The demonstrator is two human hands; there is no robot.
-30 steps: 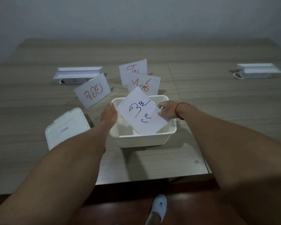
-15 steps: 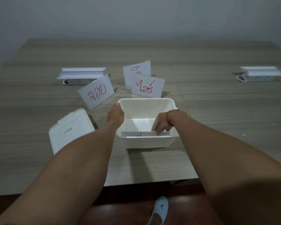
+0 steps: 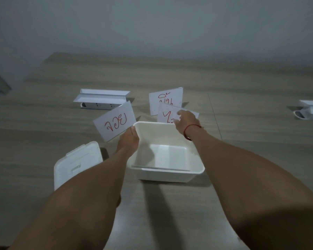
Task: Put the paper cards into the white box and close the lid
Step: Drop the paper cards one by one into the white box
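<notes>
Open white box (image 3: pixel 197 170) on wood table (image 3: pixel 242 150), L hand (image 3: pixel 128 141) against its left rim, R hand (image 3: pixel 185 120) w/ red wrist string touching standing card (image 3: pixel 165 114) behind box, lid (image 3: pixel 76 163) lying left, two more cards (image 3: pixel 114 121) upright nearby.

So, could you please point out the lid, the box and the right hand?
lid (image 3: pixel 76 163): head view, middle of its top face.
box (image 3: pixel 172 175): head view, near wall.
right hand (image 3: pixel 185 120): head view, back of the hand.

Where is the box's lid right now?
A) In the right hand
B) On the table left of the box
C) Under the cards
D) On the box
B: the lid lies on the table, left of the open box, beside the left forearm.
</notes>
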